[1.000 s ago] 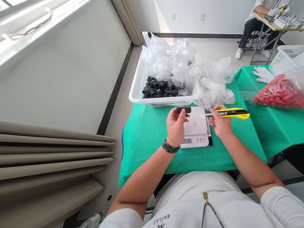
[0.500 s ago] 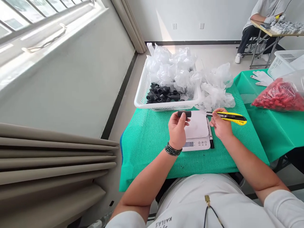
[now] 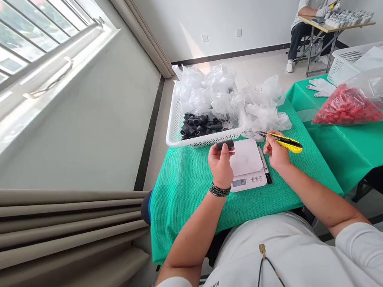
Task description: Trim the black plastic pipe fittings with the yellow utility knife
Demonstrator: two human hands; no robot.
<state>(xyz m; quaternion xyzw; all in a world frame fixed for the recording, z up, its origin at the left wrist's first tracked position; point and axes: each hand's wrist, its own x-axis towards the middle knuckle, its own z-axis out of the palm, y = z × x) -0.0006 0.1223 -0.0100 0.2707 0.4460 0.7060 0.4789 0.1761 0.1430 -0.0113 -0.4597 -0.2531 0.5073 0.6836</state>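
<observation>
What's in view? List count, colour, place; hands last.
Scale: one, white, on green cloth
Tube: one, black, held near scale
Knife: one, yellow-black, right of scale
Marker: one, white-black, beside scale
Baskets: two, white, middle and right
Fittings: many, black, in middle basket
Plastic bags: many, translucent, in and beside it
Red pieces: many, red, bagged, right
Glove: one or more, white, upper right
Person: one, white top, far table
Curtains: two, beige, left
Window: one, upper left
Left hand: one, bare, on tube
Right hand: one, bare, on knife
</observation>
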